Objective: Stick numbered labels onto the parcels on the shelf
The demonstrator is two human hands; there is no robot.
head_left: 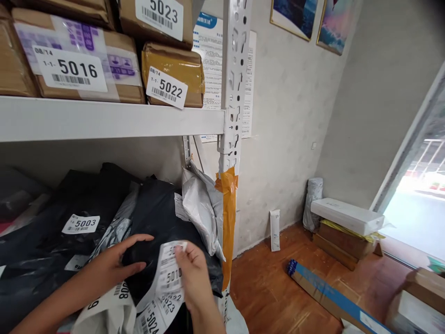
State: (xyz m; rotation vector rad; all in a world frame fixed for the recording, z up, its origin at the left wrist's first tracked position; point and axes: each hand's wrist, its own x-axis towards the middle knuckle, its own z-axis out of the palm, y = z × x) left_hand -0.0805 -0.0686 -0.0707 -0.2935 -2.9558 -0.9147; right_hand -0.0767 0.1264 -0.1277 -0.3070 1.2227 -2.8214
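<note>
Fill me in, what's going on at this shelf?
A person's right hand holds a strip of printed number labels. The left hand, fingers and thumb apart, is at a black bag and grips nothing visible. Another dark bag, labelled 5003, lies to the left; boxes marked 5016 and 5022 sit on the shelf above.

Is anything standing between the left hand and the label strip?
Nothing visible does: the gap between the left hand and the label strip, pinched in the right hand, looks open, with the dark parcel behind it.
</note>
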